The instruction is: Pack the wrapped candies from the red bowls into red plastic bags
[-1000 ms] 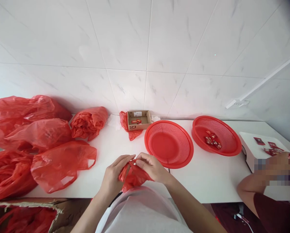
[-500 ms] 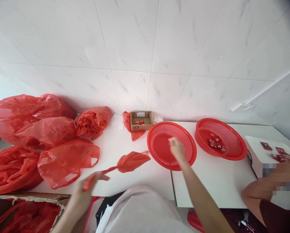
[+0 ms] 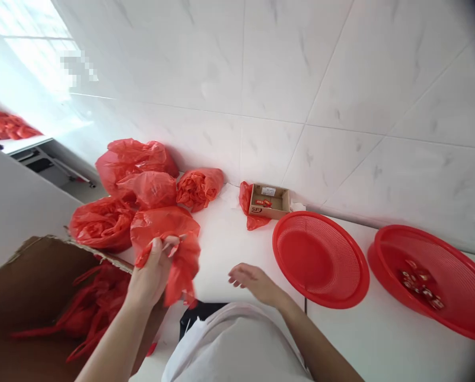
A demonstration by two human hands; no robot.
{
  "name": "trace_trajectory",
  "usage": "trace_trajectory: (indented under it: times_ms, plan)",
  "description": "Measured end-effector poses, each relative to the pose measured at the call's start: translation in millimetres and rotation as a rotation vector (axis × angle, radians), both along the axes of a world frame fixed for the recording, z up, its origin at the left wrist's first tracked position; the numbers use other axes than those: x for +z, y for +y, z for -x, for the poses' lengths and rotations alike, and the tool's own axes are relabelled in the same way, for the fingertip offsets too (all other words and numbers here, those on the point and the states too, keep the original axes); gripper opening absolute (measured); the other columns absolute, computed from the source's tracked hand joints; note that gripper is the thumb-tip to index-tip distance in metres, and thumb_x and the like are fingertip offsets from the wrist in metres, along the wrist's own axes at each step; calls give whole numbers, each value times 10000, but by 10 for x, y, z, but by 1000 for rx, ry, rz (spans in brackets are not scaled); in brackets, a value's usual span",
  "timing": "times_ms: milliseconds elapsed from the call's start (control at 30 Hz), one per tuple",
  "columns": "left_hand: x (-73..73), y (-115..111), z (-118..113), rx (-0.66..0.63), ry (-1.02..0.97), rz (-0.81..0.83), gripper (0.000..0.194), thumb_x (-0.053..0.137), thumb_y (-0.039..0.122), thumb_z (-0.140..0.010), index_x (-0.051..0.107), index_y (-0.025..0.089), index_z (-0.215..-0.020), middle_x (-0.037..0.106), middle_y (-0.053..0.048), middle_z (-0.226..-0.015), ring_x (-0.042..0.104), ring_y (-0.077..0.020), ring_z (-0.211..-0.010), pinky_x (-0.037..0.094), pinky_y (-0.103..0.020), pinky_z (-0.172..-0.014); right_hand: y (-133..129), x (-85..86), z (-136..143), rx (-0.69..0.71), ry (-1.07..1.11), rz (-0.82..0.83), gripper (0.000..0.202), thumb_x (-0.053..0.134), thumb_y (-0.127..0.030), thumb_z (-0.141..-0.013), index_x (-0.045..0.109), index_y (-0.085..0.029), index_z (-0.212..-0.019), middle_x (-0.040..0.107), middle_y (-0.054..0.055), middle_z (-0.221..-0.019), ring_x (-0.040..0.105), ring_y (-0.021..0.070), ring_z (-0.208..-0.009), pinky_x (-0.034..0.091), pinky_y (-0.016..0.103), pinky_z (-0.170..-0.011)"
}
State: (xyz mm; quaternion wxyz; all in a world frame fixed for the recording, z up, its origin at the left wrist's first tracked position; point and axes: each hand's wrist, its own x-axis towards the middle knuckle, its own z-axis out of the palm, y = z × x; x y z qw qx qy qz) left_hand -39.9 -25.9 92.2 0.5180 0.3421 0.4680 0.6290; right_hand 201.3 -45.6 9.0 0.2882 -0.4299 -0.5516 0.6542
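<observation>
So since the last frame the view has swung left, and the right hand [image 3: 257, 284] has come off the middle basket [image 3: 307, 260] and is now over the white table [image 3: 225, 249], to the right of the grip. Its fingers are loosely spread, not holding anything. The left hand [image 3: 152, 278] is closed around the top of a thin red plastic bag [image 3: 185, 265], with the rest of the bag dangling just right of the knuckles. That part's kinda smeared, so I can't tell if the bag is knotted.

Right behind the grip there's a flattish red bag [image 3: 161, 218], with a pile of stuffed red bags [image 3: 148, 188] further back. Below and left of the grip is a big open cardboard carton [image 3: 31, 302] with more red bags [image 3: 98, 305] in it. Off to the right past the small SF box [image 3: 275, 214] sits that middle basket, then another red basket [image 3: 460, 297] holding little red packets [image 3: 420, 284].
</observation>
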Motion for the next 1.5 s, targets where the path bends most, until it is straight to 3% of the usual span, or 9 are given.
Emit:
trace_trajectory:
  times_ms: [133,300,533,733,967,1167,1267,1400,1500]
  plan:
    - [-89,6,-306,-47,-140,-47,350,636,545,-801,673,198,-771,616,-32,-881,605,-235,-1021,522,-355,-825,-90,98,253,35,-140,-125,343,634,-521,-823,599,-213,-971,638,9,-889,543,148,-737,426,266,-664]
    - [-285,51,-599,-124,-133,-71,340,542,511,-882,682,201,-864,637,-54,-1059,590,-220,-1072,493,-396,-931,-152,245,118,-117,-169,-191,393,333,-506,-976,499,-207,-781,498,-27,-633,450,122,-580,364,246,-577]
    - [-242,405,-412,-88,-502,355,330,435,217,-956,574,147,-665,647,-33,-708,654,-121,-681,513,-254,-700,-405,376,-43,-49,-342,-387,426,349,-459,-983,233,-220,-650,252,-60,-588,224,108,-546,200,256,-519]
    - [-299,549,-326,-118,-460,386,323,454,170,-928,500,158,-608,563,-9,-602,605,-105,-576,493,-237,-621,-523,333,-48,77,-361,-366,417,312,-443,-991,220,-221,-650,237,-64,-574,213,107,-535,187,264,-515]
    - [-448,20,-288,-153,-213,158,362,618,451,-841,570,169,-619,548,21,-611,498,-94,-578,444,-233,-658,-449,486,67,127,-157,-162,436,387,-485,-967,305,-219,-631,312,-62,-560,289,97,-525,252,246,-512]
    - [-415,-472,-292,-635,512,-88,154,717,333,-759,733,187,-803,631,-6,-776,518,-121,-703,406,-239,-700,-253,656,230,-6,-16,-102,405,463,-492,-943,444,-201,-662,445,-41,-590,428,106,-560,373,239,-573]
    - [-467,-537,-132,-572,711,14,276,524,357,-892,730,177,-860,632,-15,-772,521,-123,-692,405,-241,-673,-195,657,253,19,-2,-81,350,493,-475,-937,519,-192,-732,499,-26,-671,491,111,-604,417,246,-618]
    - [-482,-606,53,-558,820,63,393,691,342,-761,675,222,-1136,649,-2,-856,539,-137,-731,406,-234,-664,-194,656,349,66,14,-63,333,498,-455,-940,544,-191,-742,521,-23,-658,519,116,-623,444,249,-639]
    - [-487,-657,23,-621,835,-35,179,646,295,-790,725,210,-926,653,-2,-797,552,-144,-756,407,-229,-678,-236,695,506,195,30,-49,290,526,-436,-930,600,-185,-804,610,12,-741,571,138,-703,471,266,-686]
